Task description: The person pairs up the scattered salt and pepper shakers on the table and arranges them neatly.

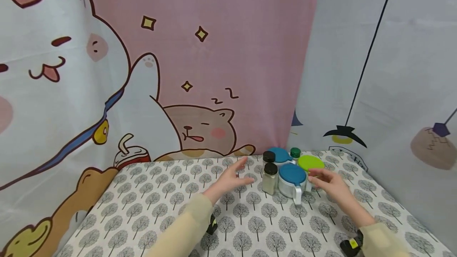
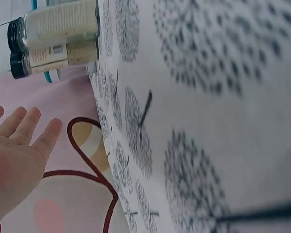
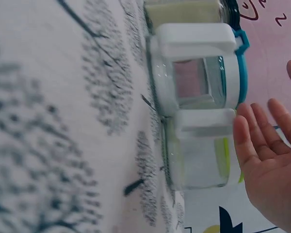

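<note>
My left hand [image 1: 231, 177] reaches over the cloth with straight, spread fingers, left of the jars and holding nothing. Nearest to it is a spice jar with a black cap [image 1: 269, 181], and a second black-capped jar [image 1: 269, 156] stands just behind. My right hand [image 1: 331, 184] has its fingers extended beside a clear container with a lime-green lid [image 1: 310, 163]; whether they touch it I cannot tell. Left of that hand stands a clear container with a blue lid [image 1: 292, 175] and white handle [image 3: 199, 41]. The right wrist view shows the right palm [image 3: 276, 179] bare.
Another blue-lidded container [image 1: 280, 154] and a green-capped jar [image 1: 295, 152] stand at the back of the cluster. A tree-print cloth [image 1: 143, 209] covers the table. Behind it hangs a cartoon curtain [image 1: 250, 50], close to the containers.
</note>
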A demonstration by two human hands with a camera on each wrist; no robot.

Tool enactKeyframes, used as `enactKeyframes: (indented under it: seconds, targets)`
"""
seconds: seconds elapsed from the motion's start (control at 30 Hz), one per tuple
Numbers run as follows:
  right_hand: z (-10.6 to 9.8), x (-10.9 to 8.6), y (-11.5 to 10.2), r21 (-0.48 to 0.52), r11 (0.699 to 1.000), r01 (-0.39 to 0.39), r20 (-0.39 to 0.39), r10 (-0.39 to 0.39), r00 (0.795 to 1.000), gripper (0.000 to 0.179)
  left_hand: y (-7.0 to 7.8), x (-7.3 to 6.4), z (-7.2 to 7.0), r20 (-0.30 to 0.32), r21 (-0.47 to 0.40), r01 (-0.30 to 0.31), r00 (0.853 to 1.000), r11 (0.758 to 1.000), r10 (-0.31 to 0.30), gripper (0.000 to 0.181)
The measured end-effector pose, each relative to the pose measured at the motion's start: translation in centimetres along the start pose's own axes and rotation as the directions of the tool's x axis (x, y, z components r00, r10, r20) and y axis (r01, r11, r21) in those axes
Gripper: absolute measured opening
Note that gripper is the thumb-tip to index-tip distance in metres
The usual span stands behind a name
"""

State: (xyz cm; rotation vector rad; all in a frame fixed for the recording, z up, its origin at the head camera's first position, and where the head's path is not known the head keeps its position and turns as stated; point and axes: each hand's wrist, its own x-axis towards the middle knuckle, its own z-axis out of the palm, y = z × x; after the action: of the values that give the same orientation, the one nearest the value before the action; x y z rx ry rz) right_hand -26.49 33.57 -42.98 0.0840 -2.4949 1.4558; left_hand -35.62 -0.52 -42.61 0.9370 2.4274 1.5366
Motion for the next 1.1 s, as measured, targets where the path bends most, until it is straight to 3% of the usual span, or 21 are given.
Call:
enactKeyframes:
  seconds: [0.47,0.73,0.97,1.1]
  targets:
    - [1.1,-0.7,-0.9,-0.002,0.98,-0.198,0.073,0.197,0.978,0.068,0.8,1.0,1.9,0.035,-0.025,0.013,0.999,1.0,-0.012,0.08]
    - [1.4,-0.5,0.1,-0.12,0.98,-0.161,0.107,0.174,0.979,0.081,0.4,1.5,2.5,0.052,-0.004,0.032,0.998,0.999,-0.032,0.084]
    - [1.1,0.5,2.0,0.07,0.974,-0.217,0.237,0.195,0.952,0.091,0.7,1.6,2.7,0.05,-0.01,0.07,0.996,0.998,-0.069,0.085]
    - [1.2,1.3,2.3,0.128,0.966,-0.225,0.302,0.178,0.936,0.094,0.4,1.8,3.0,0.048,-0.041,0.074,0.996,0.996,-0.072,0.083]
